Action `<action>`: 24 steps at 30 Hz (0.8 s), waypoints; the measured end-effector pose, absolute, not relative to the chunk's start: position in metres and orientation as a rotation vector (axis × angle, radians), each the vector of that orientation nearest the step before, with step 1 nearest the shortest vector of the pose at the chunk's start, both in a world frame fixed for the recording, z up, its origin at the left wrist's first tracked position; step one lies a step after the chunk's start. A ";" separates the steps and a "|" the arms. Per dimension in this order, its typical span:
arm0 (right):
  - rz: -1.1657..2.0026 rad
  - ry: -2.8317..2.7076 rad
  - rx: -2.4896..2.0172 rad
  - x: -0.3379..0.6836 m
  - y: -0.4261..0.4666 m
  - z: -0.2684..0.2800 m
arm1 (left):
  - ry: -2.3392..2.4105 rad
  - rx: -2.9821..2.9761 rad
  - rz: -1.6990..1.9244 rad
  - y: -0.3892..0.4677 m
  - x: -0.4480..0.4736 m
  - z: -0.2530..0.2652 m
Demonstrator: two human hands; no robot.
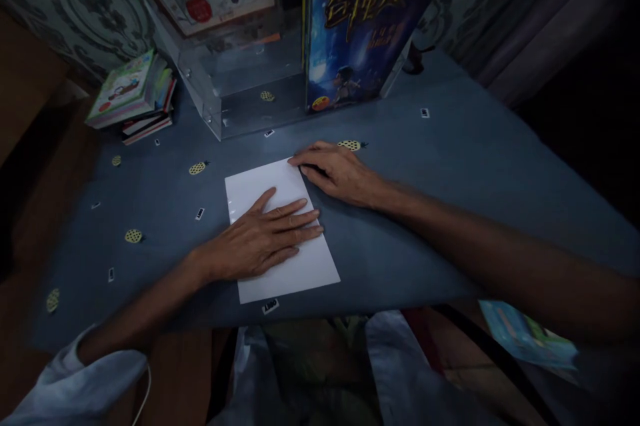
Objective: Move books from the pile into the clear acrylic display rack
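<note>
A white sheet of paper (310,266), blank on the side I see, lies on the dark blue-grey tablecloth in front of me. It could be folded, but I cannot tell. My left hand (265,236) is spread flat across its middle, fingers pointing right and thumb apart. At the sheet's far right corner, my right hand (343,176) rests with an index fingertip on the corner. The right thumb lies near the sheet's right edge, with a gap between it and the index finger. The other right fingers are partly hidden.
The tablecloth (420,159) has pineapple prints. Behind the paper stands a clear acrylic rack (205,103) holding upright picture books, including a blue book (360,26). A stack of small books (130,89) sits at the back left. A blue-green booklet (530,336) is below the table edge, lower right.
</note>
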State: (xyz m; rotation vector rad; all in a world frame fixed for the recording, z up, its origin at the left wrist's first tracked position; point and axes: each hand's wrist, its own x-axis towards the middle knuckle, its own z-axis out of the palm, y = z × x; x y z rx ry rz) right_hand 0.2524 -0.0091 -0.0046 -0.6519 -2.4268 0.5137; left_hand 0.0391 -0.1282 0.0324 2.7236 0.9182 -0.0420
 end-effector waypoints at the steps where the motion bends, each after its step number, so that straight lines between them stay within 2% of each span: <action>1: 0.506 -2.430 -0.659 0.252 -0.010 -0.004 | 0.885 2.733 -0.022 -0.133 0.041 0.032; 13: 0.438 -2.470 -0.677 0.252 -0.011 -0.005 | 0.874 2.744 0.056 -0.159 0.046 0.032; 21: 0.417 -2.541 -0.627 0.252 -0.012 -0.006 | 1.684 2.594 0.233 -0.140 -0.005 0.014; 24: 0.367 -2.594 -0.603 0.253 -0.013 -0.008 | 1.835 2.517 0.240 -0.142 -0.018 0.012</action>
